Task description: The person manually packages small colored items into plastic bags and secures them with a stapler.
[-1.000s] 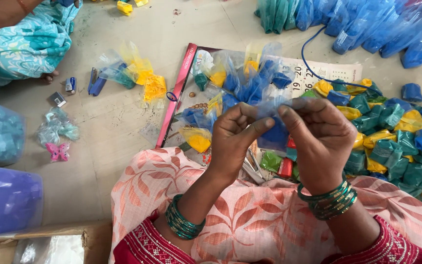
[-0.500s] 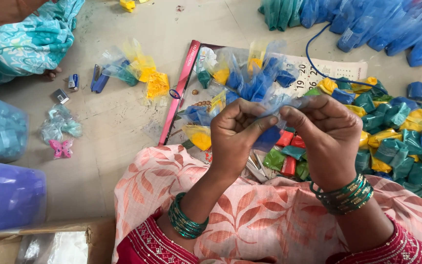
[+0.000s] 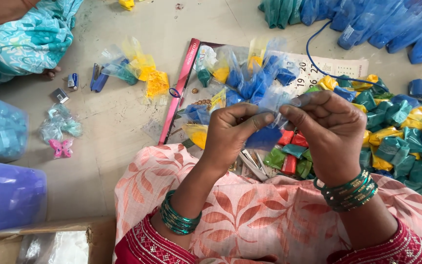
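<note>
My left hand [image 3: 233, 134] and my right hand [image 3: 330, 134] pinch the top of a small clear plastic packet of blue powder [image 3: 264, 132] between thumbs and fingers, held above my lap. Both wrists wear green bangles. Below the packet lie red and green packets [image 3: 289, 154] and a silver stapler [image 3: 252, 164] on a printed calendar sheet [image 3: 328, 66]. A strip of joined blue and yellow packets [image 3: 247, 73] lies just beyond my hands.
A heap of green, yellow and blue packets [image 3: 396, 129] is on the right, with blue bags [image 3: 367, 19] at the top right. At left sit a blue stapler [image 3: 96, 78], yellow packets [image 3: 155, 83], a pink butterfly clip [image 3: 60, 147], a purple container [image 3: 6, 195] and another person's teal-clad knee [image 3: 25, 41].
Both hands stay at the packet's top, fingers shifting slightly. The view has moved a little closer.
</note>
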